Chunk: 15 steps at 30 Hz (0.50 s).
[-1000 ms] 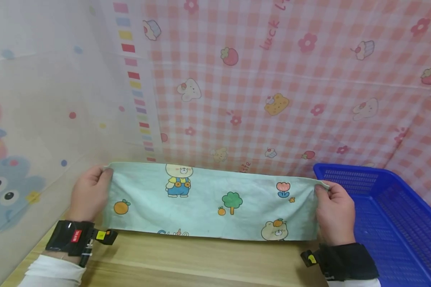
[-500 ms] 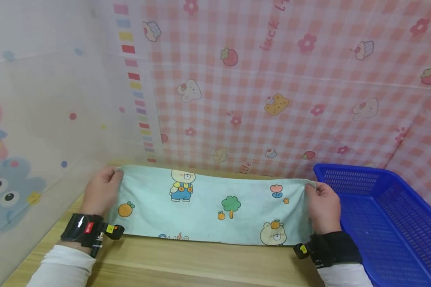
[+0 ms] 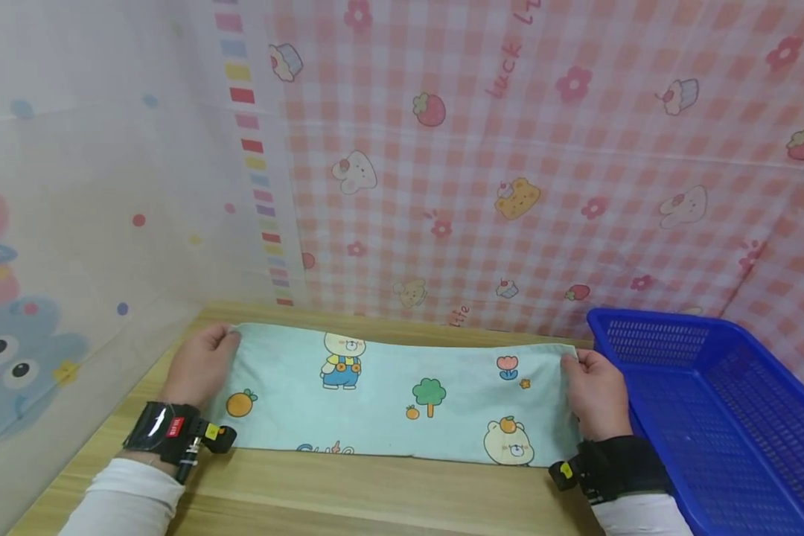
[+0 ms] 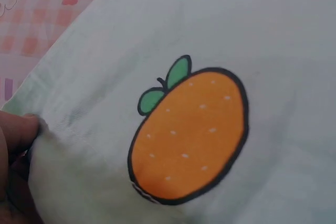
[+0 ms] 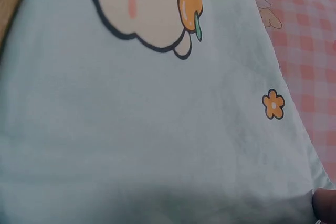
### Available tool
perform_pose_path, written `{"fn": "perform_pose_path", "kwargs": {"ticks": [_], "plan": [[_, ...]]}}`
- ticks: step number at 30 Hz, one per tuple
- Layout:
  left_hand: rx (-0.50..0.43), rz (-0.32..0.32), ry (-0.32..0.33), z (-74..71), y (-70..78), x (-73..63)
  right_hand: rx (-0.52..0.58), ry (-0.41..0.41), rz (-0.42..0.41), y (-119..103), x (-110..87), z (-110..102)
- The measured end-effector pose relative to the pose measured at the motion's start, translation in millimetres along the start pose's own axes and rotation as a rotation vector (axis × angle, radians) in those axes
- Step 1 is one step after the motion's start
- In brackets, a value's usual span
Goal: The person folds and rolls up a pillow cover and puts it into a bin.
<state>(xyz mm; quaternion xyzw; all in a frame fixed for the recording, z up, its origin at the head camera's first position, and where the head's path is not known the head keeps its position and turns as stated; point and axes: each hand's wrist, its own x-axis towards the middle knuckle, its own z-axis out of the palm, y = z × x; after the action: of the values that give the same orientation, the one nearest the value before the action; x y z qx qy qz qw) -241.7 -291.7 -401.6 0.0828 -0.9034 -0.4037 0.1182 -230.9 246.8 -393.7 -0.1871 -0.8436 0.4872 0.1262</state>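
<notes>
A mint-green cloth (image 3: 388, 402), printed with bears, a tree, a tulip and oranges, stretches as a long strip between both hands, close over the table. My left hand (image 3: 199, 365) pinches its far left corner between thumb and fingers. At the far right corner, my right hand (image 3: 596, 391) pinches it the same way. In the left wrist view the cloth (image 4: 283, 103) fills most of the picture with a large orange print, and the left hand (image 4: 18, 156) shows at the lower left. The right wrist view shows the cloth (image 5: 147, 129) and just the right thumb tip (image 5: 325, 205).
A blue plastic basket (image 3: 683, 447) with mesh walls stands on the right, beside the right hand. The wooden table (image 3: 348, 495) runs beneath the cloth. Behind rises a pink checked fabric wall (image 3: 476, 164), with a pale printed sheet (image 3: 87, 171) at the left.
Both hands have lowered the cloth toward the table and come closer together, the left hand moving right and the right hand moving left. The cloth's far edge now sags slightly.
</notes>
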Motion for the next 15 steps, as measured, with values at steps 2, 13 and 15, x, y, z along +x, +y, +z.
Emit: {"fn": "perform_pose_path", "kwargs": {"ticks": [2, 13, 15], "plan": [[0.013, -0.004, -0.010, 1.3, -0.7, 0.2, -0.006, -0.007, 0.001, 1.0, 0.1, 0.3], [-0.011, -0.035, -0.025, 6.2, -3.8, -0.4, -0.035, -0.044, 0.000, 7.3, 2.9, 2.1], [-0.013, -0.034, -0.032, 6.5, -4.3, -0.4, -0.042, -0.050, 0.001, 7.6, 3.2, 2.8]]}}
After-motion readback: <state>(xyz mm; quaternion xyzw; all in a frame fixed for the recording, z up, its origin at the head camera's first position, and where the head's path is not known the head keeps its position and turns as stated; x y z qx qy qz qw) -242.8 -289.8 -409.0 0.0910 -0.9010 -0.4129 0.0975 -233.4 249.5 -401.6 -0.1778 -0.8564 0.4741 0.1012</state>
